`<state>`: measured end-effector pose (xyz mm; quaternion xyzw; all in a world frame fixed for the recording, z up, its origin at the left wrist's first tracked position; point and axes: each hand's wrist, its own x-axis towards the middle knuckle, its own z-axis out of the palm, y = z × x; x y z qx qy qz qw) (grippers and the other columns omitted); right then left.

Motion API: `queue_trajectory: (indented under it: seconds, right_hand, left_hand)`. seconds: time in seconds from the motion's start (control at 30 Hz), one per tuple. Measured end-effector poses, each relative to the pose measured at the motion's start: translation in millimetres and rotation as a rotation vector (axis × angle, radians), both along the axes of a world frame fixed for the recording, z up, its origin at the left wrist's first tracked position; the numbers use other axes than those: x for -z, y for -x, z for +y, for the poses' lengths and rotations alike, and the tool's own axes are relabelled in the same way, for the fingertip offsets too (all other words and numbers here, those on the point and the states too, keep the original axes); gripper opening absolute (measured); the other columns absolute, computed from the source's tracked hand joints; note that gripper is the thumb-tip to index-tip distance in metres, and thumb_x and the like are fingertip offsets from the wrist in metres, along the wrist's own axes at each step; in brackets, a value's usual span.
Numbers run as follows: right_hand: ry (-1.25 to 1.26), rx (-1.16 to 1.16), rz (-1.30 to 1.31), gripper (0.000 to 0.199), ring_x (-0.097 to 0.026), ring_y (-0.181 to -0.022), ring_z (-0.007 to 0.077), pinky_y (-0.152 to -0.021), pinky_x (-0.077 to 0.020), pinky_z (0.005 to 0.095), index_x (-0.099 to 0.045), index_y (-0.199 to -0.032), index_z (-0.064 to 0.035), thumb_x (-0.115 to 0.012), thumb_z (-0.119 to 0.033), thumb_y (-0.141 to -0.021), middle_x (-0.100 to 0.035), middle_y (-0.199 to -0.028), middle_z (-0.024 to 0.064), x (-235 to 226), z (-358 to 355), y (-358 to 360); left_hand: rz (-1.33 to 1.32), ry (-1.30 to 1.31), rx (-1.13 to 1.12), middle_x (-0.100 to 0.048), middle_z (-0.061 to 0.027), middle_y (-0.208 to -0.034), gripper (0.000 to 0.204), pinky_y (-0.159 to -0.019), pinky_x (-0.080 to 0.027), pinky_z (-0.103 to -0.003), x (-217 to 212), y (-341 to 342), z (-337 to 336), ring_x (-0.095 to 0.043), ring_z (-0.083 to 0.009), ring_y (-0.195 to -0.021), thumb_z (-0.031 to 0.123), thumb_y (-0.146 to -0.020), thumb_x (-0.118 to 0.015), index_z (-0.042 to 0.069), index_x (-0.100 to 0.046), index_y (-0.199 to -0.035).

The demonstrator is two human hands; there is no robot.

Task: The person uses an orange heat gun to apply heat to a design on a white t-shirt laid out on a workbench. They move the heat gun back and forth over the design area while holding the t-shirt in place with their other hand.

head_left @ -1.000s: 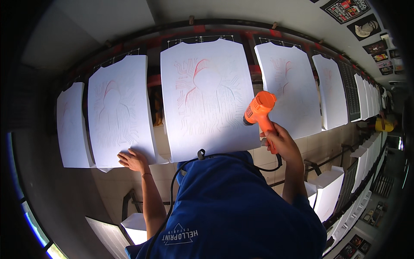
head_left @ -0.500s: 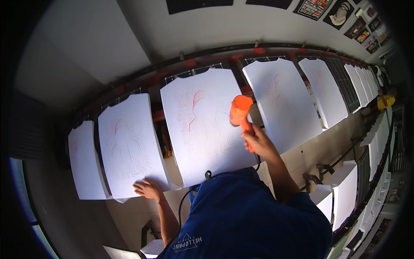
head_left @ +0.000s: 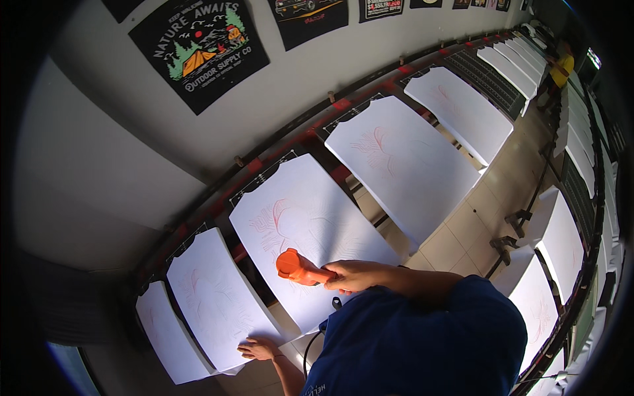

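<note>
My right hand (head_left: 350, 276) is closed around the handle of an orange heat gun (head_left: 297, 266). The gun hangs over the lower left part of a white shirt (head_left: 330, 228), which lies stretched on a board and bears thin red and grey printed lines. My left hand (head_left: 259, 348) rests, fingers spread, on the bottom edge of the neighbouring white shirt (head_left: 214, 310), whose print is fainter. A black cord (head_left: 307, 353) loops beside my blue top; where it joins the gun is hidden.
More white shirts on boards run along the rail, such as the shirt (head_left: 403, 162) to the right and another (head_left: 168, 336) at far left. Behind me on the right stands a second row of boards (head_left: 558, 244). A person in yellow (head_left: 561, 68) is far off. Dark printed cloths (head_left: 198, 53) hang on the wall.
My right hand has swung the heat gun left and nearer my body, across the same shirt. My left hand stays on its shirt's edge. The view has turned toward the right.
</note>
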<state>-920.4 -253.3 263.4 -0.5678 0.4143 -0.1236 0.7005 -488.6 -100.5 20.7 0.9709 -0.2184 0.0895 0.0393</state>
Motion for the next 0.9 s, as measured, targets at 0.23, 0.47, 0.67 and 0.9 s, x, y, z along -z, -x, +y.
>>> queue_trajectory:
  seconds: [0.23,0.47,0.67,0.9]
  right_hand:
    - [0.097,0.161,-0.014,0.036,-0.060,-0.063,0.0145,-0.055,-0.0502,0.0282,-0.050,-0.101,0.0020,-0.058,-0.031,-0.089,-0.058,-0.077,0.0088,12.8,-22.0,86.2]
    - [-0.186,0.355,-0.329,0.054,-0.058,-0.069,0.0109,-0.056,-0.0490,0.0236,-0.044,-0.128,0.0009,-0.069,-0.018,-0.084,-0.061,-0.093,0.0078,23.7,-69.4,257.5]
    - [-0.301,0.604,-0.567,0.050,-0.059,-0.077,0.0143,-0.057,-0.0517,0.0281,-0.041,-0.130,-0.0068,-0.062,-0.016,-0.086,-0.060,-0.106,0.0085,26.3,-133.1,409.6]
    - [-0.052,0.604,-0.130,0.024,-0.055,-0.065,0.0082,-0.047,-0.0398,0.0240,-0.055,-0.091,-0.0083,-0.063,-0.031,-0.086,-0.058,-0.074,0.0007,12.7,-244.1,473.4]
  left_hand:
    - [-0.121,-0.239,0.075,-0.037,-0.0257,-0.142,0.061,-0.112,-0.021,-0.047,2.0,7.9,-3.5,-0.033,-0.0405,-0.131,0.038,-0.100,-0.025,-0.011,-0.037,-0.135]
    - [-0.083,-0.321,0.043,-0.052,-0.0211,-0.121,0.045,-0.093,-0.038,-0.047,-11.8,141.6,-35.4,-0.041,-0.0361,-0.124,0.035,-0.101,-0.026,0.000,-0.053,-0.110]
    - [0.134,0.204,-0.308,-0.027,-0.0331,-0.144,0.079,-0.110,-0.027,-0.048,24.0,288.8,-14.4,-0.027,-0.0435,-0.135,0.054,-0.096,-0.029,-0.011,-0.023,-0.141]
    - [0.438,0.351,0.003,-0.036,-0.0342,-0.135,0.065,-0.102,-0.035,-0.045,35.5,364.6,-12.7,-0.042,-0.0417,-0.122,0.042,-0.099,-0.037,-0.015,-0.034,-0.131]
